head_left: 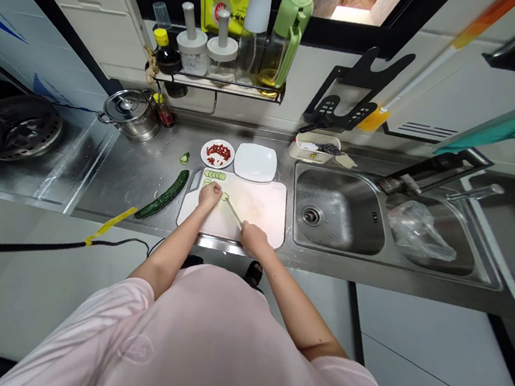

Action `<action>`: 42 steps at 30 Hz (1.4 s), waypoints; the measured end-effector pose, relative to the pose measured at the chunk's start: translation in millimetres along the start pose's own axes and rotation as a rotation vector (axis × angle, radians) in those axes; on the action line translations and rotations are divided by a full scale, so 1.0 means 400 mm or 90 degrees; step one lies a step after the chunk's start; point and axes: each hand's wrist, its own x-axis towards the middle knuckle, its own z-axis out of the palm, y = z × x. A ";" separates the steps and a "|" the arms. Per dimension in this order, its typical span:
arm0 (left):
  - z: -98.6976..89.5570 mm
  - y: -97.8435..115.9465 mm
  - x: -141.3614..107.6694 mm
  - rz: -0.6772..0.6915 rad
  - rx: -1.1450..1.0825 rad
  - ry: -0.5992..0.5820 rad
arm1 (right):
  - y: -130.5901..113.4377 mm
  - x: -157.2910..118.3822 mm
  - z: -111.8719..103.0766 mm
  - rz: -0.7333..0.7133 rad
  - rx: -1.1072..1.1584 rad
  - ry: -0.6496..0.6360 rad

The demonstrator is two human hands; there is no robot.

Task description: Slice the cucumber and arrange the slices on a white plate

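— Steel bench, smooth and dull-shining, carries our pale plastic cutting board, a rounded rectangle with a handle slot at its left end.

— And our hands?

— Our left hand curls down over a cucumber piece on the board, pinning it. Our right hand is clamped round the handle of a knife.

— How does the blade lie?

— Its long axis runs from our right hand up and to the left, tip at the cucumber piece. The handle is hidden inside our fist, and the blade shows only as a thin pale line.

— Other pieces?

— Flat round slices sit at the board's far left corner. A long, bumpy dark-green cucumber lies on the bench left of the board, slanting from near left to far right.
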 end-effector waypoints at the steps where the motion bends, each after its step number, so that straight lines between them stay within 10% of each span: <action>1: 0.001 0.000 0.000 -0.001 0.001 0.001 | 0.002 -0.002 0.004 0.000 0.001 0.001; 22: -0.003 0.010 -0.016 0.022 0.031 0.019 | 0.025 -0.024 0.023 0.018 0.043 0.019; 42: 0.011 -0.003 -0.087 0.176 0.064 0.042 | 0.093 -0.087 0.072 0.028 0.217 0.217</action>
